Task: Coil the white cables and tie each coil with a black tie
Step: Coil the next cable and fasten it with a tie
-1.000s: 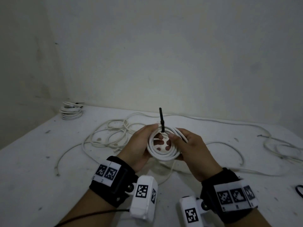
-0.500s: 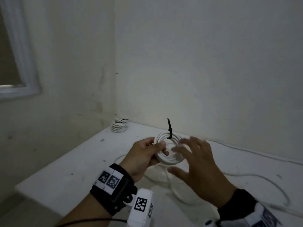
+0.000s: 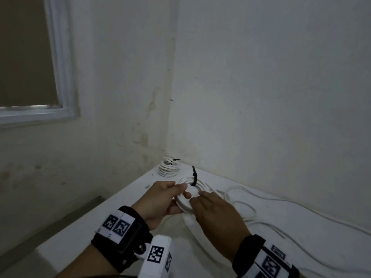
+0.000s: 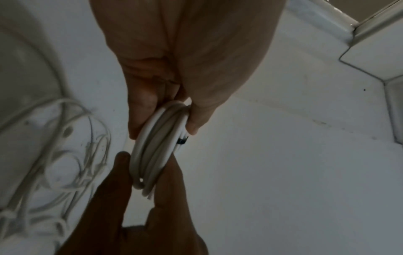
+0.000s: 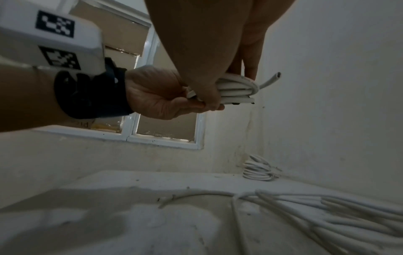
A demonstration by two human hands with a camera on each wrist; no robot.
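White-painted walls meet at a corner behind the scuffed white surface (image 3: 112, 213). Above it, the left hand (image 3: 160, 201) pinches a round coil of white cable (image 3: 186, 194) bound by a black plastic tie (image 3: 194, 176); the right hand (image 3: 217, 214) grips its near side, fingers (image 4: 170, 174) closed on it. A second tied white coil (image 3: 168, 169) sits in the corner, with loose white cable (image 3: 251, 213) strewn nearby.

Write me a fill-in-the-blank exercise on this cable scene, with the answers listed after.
1. The coil held in both hands is tied with a ____ tie.
2. The left hand and the ____ hand both grip that coil.
3. A second coil sits in the table's far ____, by the walls.
4. Loose cables lying on the table are ____ in colour.

Answers: black; right; corner; white
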